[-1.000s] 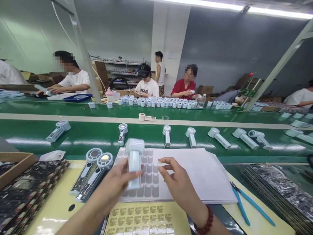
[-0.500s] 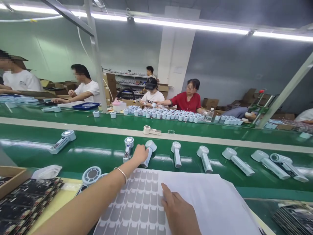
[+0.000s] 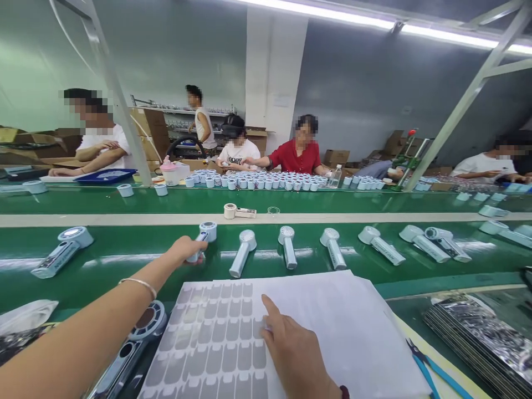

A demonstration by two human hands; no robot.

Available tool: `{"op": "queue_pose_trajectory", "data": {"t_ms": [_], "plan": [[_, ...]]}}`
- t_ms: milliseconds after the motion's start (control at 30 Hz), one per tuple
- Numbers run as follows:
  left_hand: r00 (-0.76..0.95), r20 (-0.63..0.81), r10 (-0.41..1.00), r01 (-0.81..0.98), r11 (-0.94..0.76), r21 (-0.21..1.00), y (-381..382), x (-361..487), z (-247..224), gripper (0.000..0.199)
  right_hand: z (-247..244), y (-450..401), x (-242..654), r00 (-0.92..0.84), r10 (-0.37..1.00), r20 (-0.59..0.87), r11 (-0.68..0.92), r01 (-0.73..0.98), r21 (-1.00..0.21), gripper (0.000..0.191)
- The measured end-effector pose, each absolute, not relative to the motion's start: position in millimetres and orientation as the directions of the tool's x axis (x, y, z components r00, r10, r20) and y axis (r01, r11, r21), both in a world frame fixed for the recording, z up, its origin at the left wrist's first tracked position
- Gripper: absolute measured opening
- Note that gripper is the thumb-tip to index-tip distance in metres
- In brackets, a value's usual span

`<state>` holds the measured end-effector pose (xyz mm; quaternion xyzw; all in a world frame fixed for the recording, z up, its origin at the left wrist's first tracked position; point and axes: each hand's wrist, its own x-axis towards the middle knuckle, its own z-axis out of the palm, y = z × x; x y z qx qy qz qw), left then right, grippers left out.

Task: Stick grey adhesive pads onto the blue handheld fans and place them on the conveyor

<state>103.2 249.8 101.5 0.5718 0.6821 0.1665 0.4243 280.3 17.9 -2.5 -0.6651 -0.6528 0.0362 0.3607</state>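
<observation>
On the green belt, my left hand [image 3: 188, 250] is closed around the handle of a light-blue handheld fan [image 3: 208, 230], its round head pointing away from me. My right hand [image 3: 293, 346] rests on a sheet of grey stickers [image 3: 220, 332] with white backing, index finger stretched out and the other fingers partly curled and hidden. White paper [image 3: 332, 321] lies under and beside that hand. Just right of my left hand is another handheld fan [image 3: 243, 252], face down. Below my left forearm, a larger-looking fan [image 3: 147, 321] lies partly covered by the arm.
Several more fans [image 3: 332, 246] lie along the belt. Blue-handled pliers [image 3: 432, 368] and a stack of dark sheets [image 3: 477, 338] are at the right. Across the belt, co-workers sit behind many small blue fan heads [image 3: 266, 182]. A white fan [image 3: 239, 211] lies on the pale strip.
My left hand has moved left from the face-down fan to the fan beside it and now grips its handle. My view has turned right. My right hand stays on the sheet.
</observation>
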Motion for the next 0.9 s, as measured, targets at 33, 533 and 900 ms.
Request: {"op": "queue_pose_trajectory", "data": {"t_ms": [33, 533, 900], "plan": [[0.045, -0.379, 0.924, 0.564, 0.29, 0.773, 241, 103, 109, 0.023, 0, 18, 279, 0.216, 0.919, 0.329, 0.065, 0.742, -0.668, 0.059], [0.113, -0.607, 0.787, -0.596, 0.542, 0.592, 29, 111, 119, 0.016, 80, -20, 271, 0.124, 0.99, 0.066, 0.091, -0.208, -0.974, 0.05], [0.204, -0.715, 0.669, -0.755, 0.572, 0.32, -7, 120, 120, 0.016, 99, -64, 212, 0.18, 0.983, -0.048, 0.005, -0.284, -0.959, 0.054]]}}
